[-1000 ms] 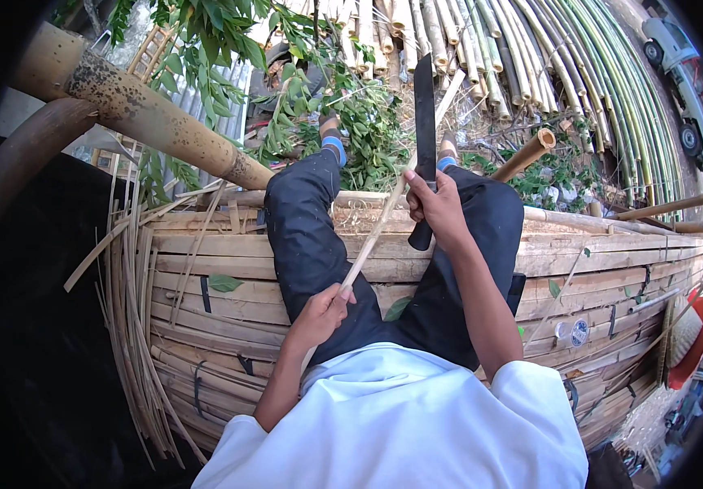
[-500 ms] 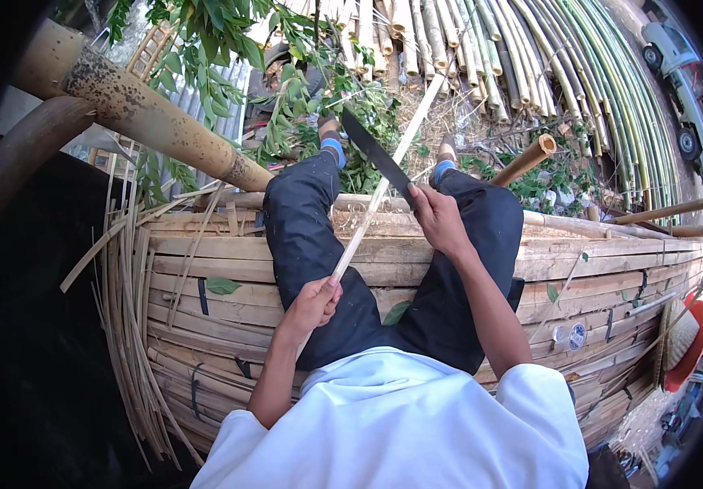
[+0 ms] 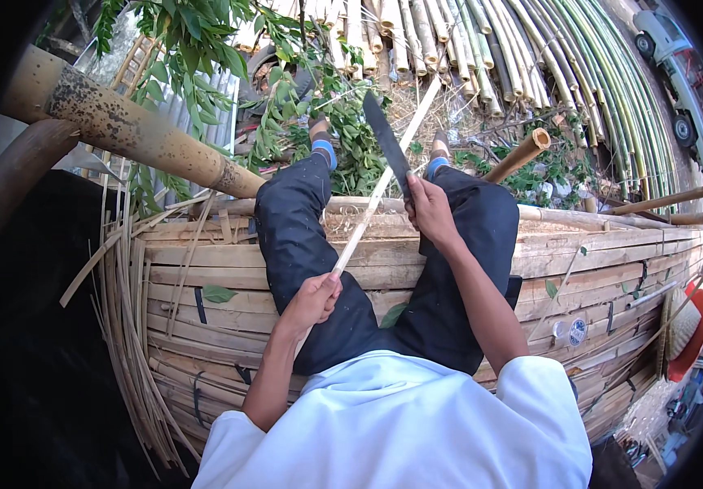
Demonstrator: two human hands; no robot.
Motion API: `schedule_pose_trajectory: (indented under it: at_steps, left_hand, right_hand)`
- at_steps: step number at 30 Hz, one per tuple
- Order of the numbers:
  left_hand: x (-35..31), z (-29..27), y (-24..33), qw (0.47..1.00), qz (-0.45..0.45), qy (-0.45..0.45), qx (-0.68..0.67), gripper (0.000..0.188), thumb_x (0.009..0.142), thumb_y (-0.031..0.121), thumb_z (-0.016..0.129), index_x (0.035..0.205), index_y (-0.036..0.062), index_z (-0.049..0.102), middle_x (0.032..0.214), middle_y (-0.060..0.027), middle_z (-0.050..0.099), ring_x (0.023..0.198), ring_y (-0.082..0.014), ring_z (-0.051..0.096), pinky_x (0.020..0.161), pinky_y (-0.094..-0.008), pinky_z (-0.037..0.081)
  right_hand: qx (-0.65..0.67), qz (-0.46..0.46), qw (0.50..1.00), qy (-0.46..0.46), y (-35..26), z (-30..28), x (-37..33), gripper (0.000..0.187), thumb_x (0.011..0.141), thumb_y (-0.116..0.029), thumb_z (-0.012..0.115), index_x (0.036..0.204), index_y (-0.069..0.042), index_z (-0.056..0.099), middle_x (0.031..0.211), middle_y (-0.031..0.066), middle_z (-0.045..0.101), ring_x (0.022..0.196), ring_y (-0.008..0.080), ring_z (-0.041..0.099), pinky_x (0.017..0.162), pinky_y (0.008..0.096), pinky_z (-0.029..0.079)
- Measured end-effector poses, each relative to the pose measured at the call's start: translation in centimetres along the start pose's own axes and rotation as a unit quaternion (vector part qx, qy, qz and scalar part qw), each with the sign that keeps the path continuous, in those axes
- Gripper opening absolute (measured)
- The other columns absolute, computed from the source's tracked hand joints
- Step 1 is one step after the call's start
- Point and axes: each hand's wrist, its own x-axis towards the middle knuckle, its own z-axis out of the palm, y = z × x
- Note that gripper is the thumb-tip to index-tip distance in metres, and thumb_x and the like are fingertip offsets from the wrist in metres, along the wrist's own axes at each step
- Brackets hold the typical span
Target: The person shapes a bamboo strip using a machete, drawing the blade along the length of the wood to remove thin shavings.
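A long, pale bamboo strip (image 3: pixel 365 218) slants from my lap up and away to the right, its far end near the cut poles. My left hand (image 3: pixel 311 303) is closed round its near end, above my left thigh. In my right hand (image 3: pixel 430 208) is a machete (image 3: pixel 386 134), gripped at its handle, which the fingers hide. The dark blade points away and a little left, with its tip left of the strip. Blade and strip cross closely in view near my right hand; whether they touch I cannot tell.
I sit on strapped bundles of split bamboo (image 3: pixel 197 277). Thin strips (image 3: pixel 123 326) hang at the left, under a thick bamboo pole (image 3: pixel 148 122). Many bamboo poles (image 3: pixel 522 57) lie ahead, with leafy branches (image 3: pixel 351 151) before them. A straw-and-red hat (image 3: pixel 689 334) rests at far right.
My right hand has shifted slightly left and nearer, and the machete has turned more upright, its tip swinging right and away. My left hand keeps its hold on the strip.
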Motion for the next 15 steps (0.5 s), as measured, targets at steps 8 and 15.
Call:
schedule_pose_trajectory:
  at_steps: [8,15]
  left_hand:
    - [0.5,0.5,0.4,1.0,-0.006,0.024,0.003,0.039,0.102,0.04,0.04,0.077,0.0108,0.044,0.056,0.009,0.029,0.043,-0.0009,0.023,0.037,-0.0203,0.018]
    - [0.2,1.5,0.3,0.996,0.001,0.06,0.059,0.04,0.102,0.039,0.041,0.076,0.01,0.046,0.056,0.0083,0.032,0.045,-0.0016,0.027,0.041,-0.0201,0.021]
  right_hand:
    - [-0.02,0.018,0.999,-0.026,0.7,0.2,0.4,0.047,0.102,-0.038,0.041,0.074,-0.002,0.051,0.057,-0.0005,0.047,0.049,0.0092,0.043,0.048,0.0275,0.038]
    - [-0.004,0.037,0.999,0.017,1.1,-0.2,0.4,0.041,0.102,-0.036,0.042,0.077,-0.005,0.051,0.056,-0.0035,0.044,0.046,0.0058,0.042,0.041,0.0245,0.035]
